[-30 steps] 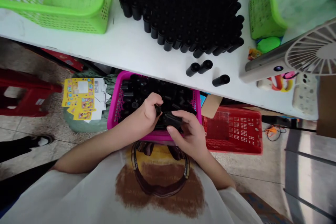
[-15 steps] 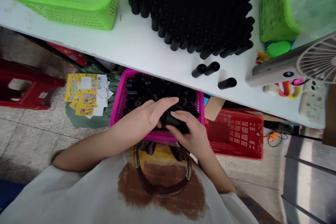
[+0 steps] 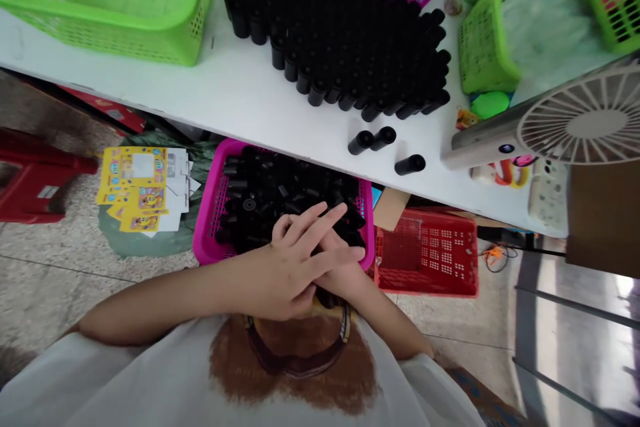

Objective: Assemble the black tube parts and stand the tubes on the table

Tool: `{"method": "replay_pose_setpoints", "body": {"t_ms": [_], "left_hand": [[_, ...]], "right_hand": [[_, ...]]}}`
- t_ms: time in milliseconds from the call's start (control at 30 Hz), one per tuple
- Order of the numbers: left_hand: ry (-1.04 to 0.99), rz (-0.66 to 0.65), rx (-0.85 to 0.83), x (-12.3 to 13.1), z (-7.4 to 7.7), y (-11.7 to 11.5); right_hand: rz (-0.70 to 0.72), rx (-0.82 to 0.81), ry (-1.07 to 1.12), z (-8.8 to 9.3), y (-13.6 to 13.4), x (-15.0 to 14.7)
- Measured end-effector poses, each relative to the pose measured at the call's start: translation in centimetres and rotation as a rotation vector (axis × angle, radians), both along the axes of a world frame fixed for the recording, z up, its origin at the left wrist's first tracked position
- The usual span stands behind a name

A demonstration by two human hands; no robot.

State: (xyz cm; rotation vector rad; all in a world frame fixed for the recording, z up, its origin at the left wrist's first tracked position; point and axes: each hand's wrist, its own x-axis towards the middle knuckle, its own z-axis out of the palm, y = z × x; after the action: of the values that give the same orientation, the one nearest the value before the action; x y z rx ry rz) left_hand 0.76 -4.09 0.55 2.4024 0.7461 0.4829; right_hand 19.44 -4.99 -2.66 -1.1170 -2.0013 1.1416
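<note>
My left hand point(image 3: 287, 270) lies across my right hand with its fingers stretched out and spread, and nothing shows gripped in them. Beneath it, my right hand point(image 3: 345, 277) is curled, its fingers mostly covered. A dark sliver shows between the hands, but what the right hand closes on is hidden. Both hands are over the near edge of a magenta basket point(image 3: 203, 227), close to my shirt. The basket holds many black plastic cylinders point(image 3: 260, 177) lying loose in a heap.
On the white table point(image 3: 165, 90), a dense block of black cylinders point(image 3: 340, 40) stands upright. Several cylinders sit apart in front. A green basket point(image 3: 193, 30) is at left, a small fan point(image 3: 595, 123) at right. A red crate point(image 3: 445, 257) and yellow printed cards point(image 3: 133, 177) are lower down.
My left hand has moved down and over my right hand, its fingers now spread. The black cylinder seen in my right hand earlier is now covered. The view has shifted slightly.
</note>
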Motion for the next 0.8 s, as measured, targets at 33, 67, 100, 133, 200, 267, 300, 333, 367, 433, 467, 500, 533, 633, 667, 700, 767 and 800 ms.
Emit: {"method": "replay_pose_setpoints", "body": {"t_ms": [33,67,100,133,200,267,300,333,367,433,467,500,533,633,667,700,767,800], "left_hand": [[-0.062,-0.008,-0.016,-0.4,0.3,0.4],[-0.117,0.015,-0.019,-1.0,0.7,0.8],[-0.162,0.072,-0.011,-1.6,1.2,1.3],[-0.183,0.155,-0.007,-2.2,1.5,1.9],[-0.163,0.352,-0.026,-3.4,1.8,2.8],[-0.047,0.488,-0.097,-4.2,1.4,3.5],[0.049,0.524,-0.138,-4.3,1.0,3.7],[0.159,0.541,-0.167,-4.3,0.5,3.9],[0.27,0.539,-0.181,-4.2,0.0,3.9],[0.468,0.49,-0.178,-3.5,-0.8,4.1],[0.543,0.447,-0.176,-3.0,-1.1,4.1],[0.598,0.396,-0.173,-2.4,-1.4,4.3],[0.634,0.34,-0.167,-1.8,-1.6,4.4],[0.646,0.182,-0.141,0.0,-2.6,5.1],[0.636,0.136,-0.144,0.6,-3.1,5.3],[0.626,0.091,-0.158,1.2,-3.6,5.4],[0.612,0.023,-0.207,2.1,-4.7,5.7],[0.603,0.001,-0.226,2.3,-5.2,5.7]], "right_hand": [[-0.002,0.044,-0.021,0.0,0.5,0.4],[-0.057,0.118,-0.056,0.0,1.2,1.1],[-0.176,0.217,-0.11,-0.1,2.0,1.9],[-0.338,0.33,-0.18,-0.3,3.1,2.9],[-0.759,0.526,-0.384,-1.1,5.3,5.0],[-0.992,0.595,-0.541,-2.1,7.3,6.8],[-1.018,0.598,-0.584,-2.5,8.1,7.5],[-1.007,0.588,-0.611,-2.9,8.6,7.9],[-0.978,0.575,-0.625,-3.2,9.0,8.2],[-0.938,0.562,-0.644,-3.2,9.1,8.4],[-0.942,0.568,-0.65,-2.9,8.9,8.3],[-0.957,0.582,-0.65,-2.7,8.5,8.2],[-0.976,0.612,-0.64,-2.3,8.0,8.1],[-0.993,0.735,-0.551,-1.4,5.9,7.4],[-0.957,0.753,-0.519,-1.2,5.1,7.1],[-0.897,0.742,-0.495,-1.1,4.4,6.7],[-0.726,0.631,-0.479,-1.0,3.1,5.6],[-0.642,0.557,-0.476,-1.0,2.6,5.1]]}}
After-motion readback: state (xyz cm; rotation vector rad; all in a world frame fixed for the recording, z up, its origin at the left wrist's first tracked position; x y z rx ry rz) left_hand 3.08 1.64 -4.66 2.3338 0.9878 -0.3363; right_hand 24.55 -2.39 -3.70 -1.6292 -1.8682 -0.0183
